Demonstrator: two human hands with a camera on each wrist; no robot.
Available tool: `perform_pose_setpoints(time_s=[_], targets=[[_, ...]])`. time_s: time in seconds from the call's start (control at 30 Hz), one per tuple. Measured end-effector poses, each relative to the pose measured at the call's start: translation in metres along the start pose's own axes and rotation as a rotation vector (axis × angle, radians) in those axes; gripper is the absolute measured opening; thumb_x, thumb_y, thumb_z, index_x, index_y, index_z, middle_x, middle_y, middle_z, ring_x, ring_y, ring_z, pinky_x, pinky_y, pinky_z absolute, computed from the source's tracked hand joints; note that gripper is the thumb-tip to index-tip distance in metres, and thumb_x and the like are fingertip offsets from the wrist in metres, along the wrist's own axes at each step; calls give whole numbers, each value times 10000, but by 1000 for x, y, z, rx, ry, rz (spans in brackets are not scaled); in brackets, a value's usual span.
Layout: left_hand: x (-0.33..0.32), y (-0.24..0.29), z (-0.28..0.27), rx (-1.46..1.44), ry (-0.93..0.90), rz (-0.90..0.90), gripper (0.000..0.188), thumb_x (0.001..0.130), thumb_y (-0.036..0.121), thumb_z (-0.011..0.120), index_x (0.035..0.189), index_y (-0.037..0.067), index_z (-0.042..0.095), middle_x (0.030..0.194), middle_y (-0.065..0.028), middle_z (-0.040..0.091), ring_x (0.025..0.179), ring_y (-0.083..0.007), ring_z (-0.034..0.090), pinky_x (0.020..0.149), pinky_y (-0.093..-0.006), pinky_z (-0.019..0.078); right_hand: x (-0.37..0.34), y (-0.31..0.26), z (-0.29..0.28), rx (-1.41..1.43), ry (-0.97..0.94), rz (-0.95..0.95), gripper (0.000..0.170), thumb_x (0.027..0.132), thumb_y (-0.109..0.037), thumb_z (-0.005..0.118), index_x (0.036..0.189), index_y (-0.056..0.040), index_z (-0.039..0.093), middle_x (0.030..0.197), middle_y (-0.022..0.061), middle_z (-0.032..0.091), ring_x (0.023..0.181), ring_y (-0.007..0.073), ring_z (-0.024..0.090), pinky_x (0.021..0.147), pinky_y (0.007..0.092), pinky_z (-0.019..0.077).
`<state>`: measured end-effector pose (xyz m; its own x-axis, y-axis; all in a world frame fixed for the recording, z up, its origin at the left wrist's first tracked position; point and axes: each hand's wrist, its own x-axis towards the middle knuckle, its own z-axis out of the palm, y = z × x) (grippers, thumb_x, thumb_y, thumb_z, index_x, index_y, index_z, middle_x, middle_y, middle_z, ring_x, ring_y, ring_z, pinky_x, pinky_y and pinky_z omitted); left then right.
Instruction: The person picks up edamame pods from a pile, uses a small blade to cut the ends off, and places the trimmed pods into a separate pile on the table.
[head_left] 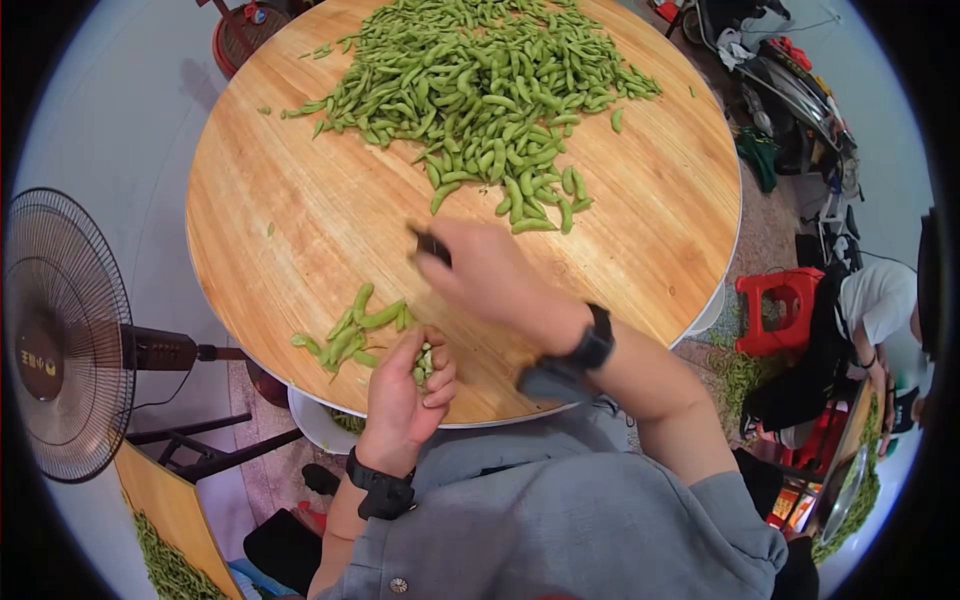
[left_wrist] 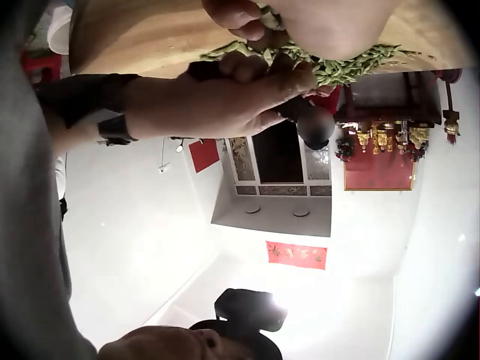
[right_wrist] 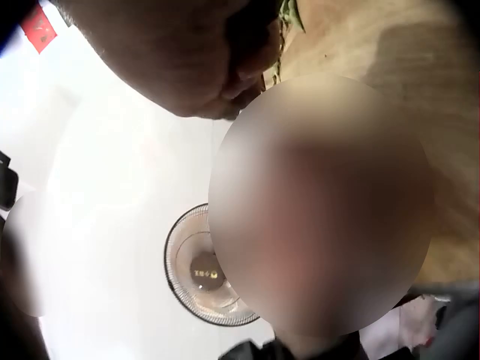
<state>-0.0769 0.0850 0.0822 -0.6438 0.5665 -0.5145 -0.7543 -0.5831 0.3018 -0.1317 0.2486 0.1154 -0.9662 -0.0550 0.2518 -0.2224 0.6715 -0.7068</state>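
Curled fingers of the left hand [head_left: 408, 392] hold green pods [head_left: 422, 362] over the near edge of the round wooden table [head_left: 640, 240]. Just beyond it, a small group of pods [head_left: 345, 338] lies on the wood. The right hand [head_left: 485, 268], blurred, grips a black-handled tool [head_left: 432, 246] above the table, up and to the right of the left hand. In the left wrist view the right hand [left_wrist: 217, 105] shows with a dark object between its fingers. A blurred round patch hides much of the right wrist view.
A large heap of green pods [head_left: 480, 80] covers the far part of the table. A fan [head_left: 60, 335] stands at the left. Under the table's near edge is a white tub [head_left: 325, 425]. At the right are a red stool [head_left: 775, 310] and another seated person [head_left: 880, 300].
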Motion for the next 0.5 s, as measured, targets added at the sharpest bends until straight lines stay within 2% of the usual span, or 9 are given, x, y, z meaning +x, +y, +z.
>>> perform_pose_setpoints(time_s=[0.07,0.13,0.23,0.37,0.4,0.43,0.5], targets=[[-3,-5,8,49,5,16,174,927,203,424,954,42,487,731,-50,477,525,-104,387,387,-186,267,32,15,11,-86,57,40,252,765,-238,626,718,-2,550,698,185,605,627,343,602,556,414,474],[-4,-8,9,115,-38,23,155,894,123,438,1009,28,480,773,-71,484,562,-104,399,402,-183,277,51,27,22,-298,202,125,262,761,-226,619,721,24,553,671,213,599,623,357,605,563,418,488],[-7,-6,9,44,-26,28,145,864,78,457,995,24,486,765,-65,488,570,-102,406,403,-182,280,49,38,29,-430,157,103,263,761,-225,616,724,28,552,675,230,600,610,374,599,575,419,498],[-5,-7,14,15,-9,39,116,877,99,469,961,26,499,752,-57,488,558,-97,397,403,-182,281,22,40,17,-346,67,146,301,751,-240,624,730,51,548,705,238,606,616,364,600,562,424,483],[-3,-10,18,108,19,78,129,893,131,464,958,28,506,735,-51,481,533,-88,383,388,-180,267,13,45,13,-282,73,130,285,754,-226,621,782,52,564,656,189,606,575,277,606,537,374,476],[-1,-10,22,202,46,116,150,908,163,459,954,31,513,718,-44,474,507,-78,369,373,-178,253,3,44,5,-286,72,133,285,754,-226,621,782,52,564,656,189,606,575,277,606,537,374,476],[4,-11,25,251,52,147,190,919,203,459,980,33,519,711,-33,474,492,-69,356,373,-176,249,-21,31,-14,67,-69,259,243,757,-187,623,855,32,584,618,108,586,556,165,572,529,308,462]])
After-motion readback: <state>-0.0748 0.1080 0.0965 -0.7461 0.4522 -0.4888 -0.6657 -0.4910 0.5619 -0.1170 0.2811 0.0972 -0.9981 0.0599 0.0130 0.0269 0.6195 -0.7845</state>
